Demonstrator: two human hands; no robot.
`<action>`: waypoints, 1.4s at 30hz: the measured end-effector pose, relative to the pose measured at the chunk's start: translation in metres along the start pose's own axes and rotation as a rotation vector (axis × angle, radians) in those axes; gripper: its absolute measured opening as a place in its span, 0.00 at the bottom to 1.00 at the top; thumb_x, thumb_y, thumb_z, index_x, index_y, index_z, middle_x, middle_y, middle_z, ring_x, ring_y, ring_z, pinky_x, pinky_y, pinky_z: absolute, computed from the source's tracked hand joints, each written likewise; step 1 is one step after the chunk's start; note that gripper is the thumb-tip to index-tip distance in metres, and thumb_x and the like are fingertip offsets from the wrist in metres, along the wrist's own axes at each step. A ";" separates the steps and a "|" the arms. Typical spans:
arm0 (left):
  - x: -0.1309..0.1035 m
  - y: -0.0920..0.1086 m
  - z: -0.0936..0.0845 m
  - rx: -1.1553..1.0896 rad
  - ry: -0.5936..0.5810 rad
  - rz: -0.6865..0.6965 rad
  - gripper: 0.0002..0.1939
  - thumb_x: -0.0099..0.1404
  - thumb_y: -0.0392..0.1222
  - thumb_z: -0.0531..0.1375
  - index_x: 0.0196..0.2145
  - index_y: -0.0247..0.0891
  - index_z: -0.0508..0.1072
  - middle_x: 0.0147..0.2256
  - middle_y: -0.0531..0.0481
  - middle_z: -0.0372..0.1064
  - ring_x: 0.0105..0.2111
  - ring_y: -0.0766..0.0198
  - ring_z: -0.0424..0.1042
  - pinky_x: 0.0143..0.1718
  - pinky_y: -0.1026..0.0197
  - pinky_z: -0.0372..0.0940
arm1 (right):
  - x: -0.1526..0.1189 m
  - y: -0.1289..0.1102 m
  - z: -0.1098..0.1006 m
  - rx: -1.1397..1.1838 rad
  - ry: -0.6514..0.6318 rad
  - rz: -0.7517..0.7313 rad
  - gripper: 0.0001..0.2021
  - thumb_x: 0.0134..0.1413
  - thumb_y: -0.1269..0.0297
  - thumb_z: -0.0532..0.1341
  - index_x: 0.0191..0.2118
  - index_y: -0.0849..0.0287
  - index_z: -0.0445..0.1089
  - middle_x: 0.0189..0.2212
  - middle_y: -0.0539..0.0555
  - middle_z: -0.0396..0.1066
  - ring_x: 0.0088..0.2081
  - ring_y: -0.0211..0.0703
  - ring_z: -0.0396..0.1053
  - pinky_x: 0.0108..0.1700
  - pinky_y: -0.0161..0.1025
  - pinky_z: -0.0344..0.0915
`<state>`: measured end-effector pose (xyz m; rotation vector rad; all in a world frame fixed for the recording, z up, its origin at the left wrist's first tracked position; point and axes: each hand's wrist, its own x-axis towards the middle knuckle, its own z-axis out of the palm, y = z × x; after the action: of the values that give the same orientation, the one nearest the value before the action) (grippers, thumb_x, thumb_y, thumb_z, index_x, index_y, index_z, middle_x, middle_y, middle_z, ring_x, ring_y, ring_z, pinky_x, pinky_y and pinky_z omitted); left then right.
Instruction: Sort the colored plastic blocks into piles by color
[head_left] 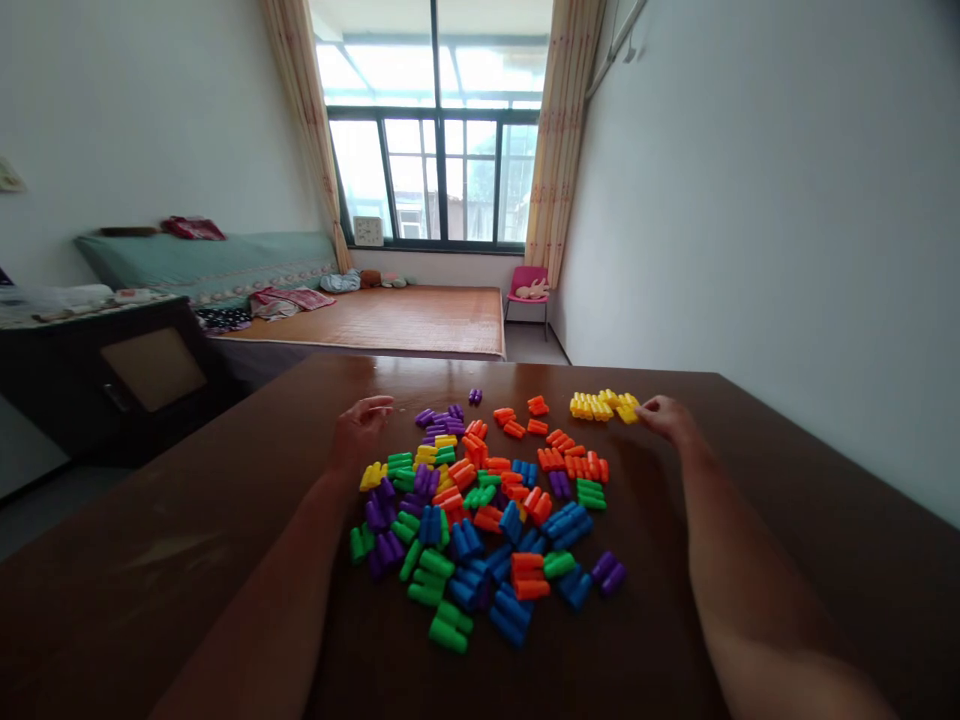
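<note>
My right hand (666,416) is closed in a pinch on a yellow plastic block (628,410) at the right end of a yellow group. The other yellow blocks (591,405) lie close together just left of it. My left hand (364,412) is over the table's left side, fingers stretched toward the right, with nothing seen in them. It is nearest to some purple blocks (448,422). Between my forearms lies a loose pile of ribbed blocks, among them orange (529,576), green (450,626) and blue (511,614) ones.
The brown table (187,560) reflects light from the window. A lone purple block (475,396) lies near the far edge. Beyond stand a bed (405,318), a pink chair (529,279) and, at left, a dark cabinet (142,365). A white wall (787,200) runs along the right.
</note>
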<state>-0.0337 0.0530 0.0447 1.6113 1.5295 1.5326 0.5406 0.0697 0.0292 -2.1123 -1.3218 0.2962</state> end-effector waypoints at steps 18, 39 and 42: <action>0.006 -0.035 -0.020 0.286 -0.305 -0.008 0.24 0.51 0.56 0.59 0.38 0.36 0.79 0.35 0.47 0.78 0.33 0.57 0.74 0.33 0.61 0.67 | 0.003 0.019 0.038 0.230 -0.083 0.017 0.13 0.32 0.62 0.70 0.27 0.59 0.70 0.25 0.53 0.74 0.28 0.43 0.72 0.31 0.36 0.67; -0.006 -0.043 -0.010 0.369 -0.254 -0.006 0.19 0.59 0.53 0.56 0.36 0.38 0.79 0.36 0.46 0.78 0.37 0.57 0.74 0.36 0.62 0.65 | -0.054 0.019 0.040 0.550 0.059 0.057 0.14 0.47 0.52 0.62 0.26 0.58 0.65 0.21 0.54 0.71 0.26 0.43 0.72 0.31 0.40 0.71; -0.010 -0.031 -0.008 0.370 -0.330 -0.012 0.18 0.58 0.54 0.58 0.33 0.37 0.79 0.32 0.47 0.77 0.35 0.57 0.73 0.33 0.63 0.64 | -0.079 0.021 0.043 0.430 0.085 -0.022 0.12 0.47 0.54 0.61 0.31 0.59 0.69 0.24 0.54 0.73 0.28 0.44 0.72 0.35 0.40 0.69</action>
<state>-0.0505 0.0503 0.0160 1.9345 1.6912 0.9484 0.4976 0.0108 -0.0275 -1.7291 -1.1146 0.4336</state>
